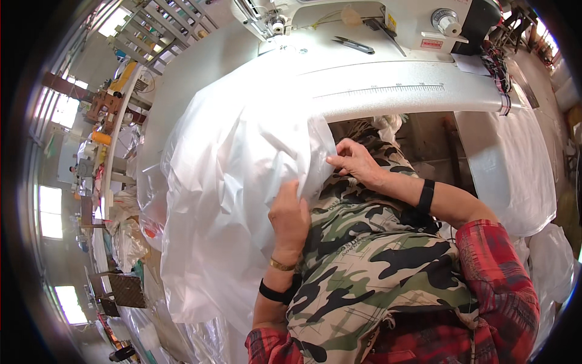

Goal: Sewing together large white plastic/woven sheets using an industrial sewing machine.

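Note:
A large white translucent plastic sheet (pixel 224 176) hangs in creases from the sewing machine's bed over the table's near edge, to the left of my lap. My right hand (pixel 359 164) pinches the sheet's right-hand edge between thumb and fingers, just below the table edge. Lower and to the left, my left hand (pixel 290 217) is closed on the sheet, with its fingertips partly hidden in the folds. The far end of the sheet lies toward the needle area of the white sewing machine (pixel 339 11), where glare hides detail.
Black thread snips (pixel 353 45) and a dark slim tool (pixel 385 35) lie on the machine bed. A printed ruler scale (pixel 394 88) runs along the table. More clear plastic (pixel 506 164) hangs at the right. A cluttered bench (pixel 121 136) stands at the left.

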Demonstrator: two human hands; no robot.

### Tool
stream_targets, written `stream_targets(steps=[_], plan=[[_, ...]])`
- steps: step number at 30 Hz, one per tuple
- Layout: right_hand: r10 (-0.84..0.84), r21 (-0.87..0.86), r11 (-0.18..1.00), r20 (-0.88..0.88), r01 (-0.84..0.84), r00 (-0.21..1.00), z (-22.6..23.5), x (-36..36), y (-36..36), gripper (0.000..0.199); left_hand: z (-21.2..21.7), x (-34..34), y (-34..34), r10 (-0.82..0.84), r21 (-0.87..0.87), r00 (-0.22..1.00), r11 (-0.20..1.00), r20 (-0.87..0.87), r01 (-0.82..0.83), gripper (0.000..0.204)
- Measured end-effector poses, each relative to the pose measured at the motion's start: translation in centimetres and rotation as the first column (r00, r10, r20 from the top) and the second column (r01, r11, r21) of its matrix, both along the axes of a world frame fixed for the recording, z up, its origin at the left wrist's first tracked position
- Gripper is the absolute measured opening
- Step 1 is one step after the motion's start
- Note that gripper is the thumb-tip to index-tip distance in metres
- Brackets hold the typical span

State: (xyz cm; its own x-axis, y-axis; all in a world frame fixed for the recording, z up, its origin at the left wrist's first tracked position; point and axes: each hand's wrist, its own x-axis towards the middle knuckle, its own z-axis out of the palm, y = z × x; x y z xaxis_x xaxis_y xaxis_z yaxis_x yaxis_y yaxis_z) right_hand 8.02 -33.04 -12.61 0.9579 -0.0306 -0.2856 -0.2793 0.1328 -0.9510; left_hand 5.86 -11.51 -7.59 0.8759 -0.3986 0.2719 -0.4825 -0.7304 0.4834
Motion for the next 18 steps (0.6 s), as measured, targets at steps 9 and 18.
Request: stream_targets(steps=[9, 18], plan=[[0.202, -0.326, 0.930, 0.059, -0.173, 0.978, 3.2, -2.1, -2.3, 0.017, 0.8, 1.3, 0.8, -0.142, -0.575, 0.853, 0.791, -0.502, -0.207, 0.020], [0.223, -0.456, 0.880, 0.146, -0.134, 0.964, 4.6, -2.7, -0.2, 0.038, 1.1, 2.0, -1.7, -0.053, -0.466, 0.977, 0.883, -0.207, -0.051, 0.009]])
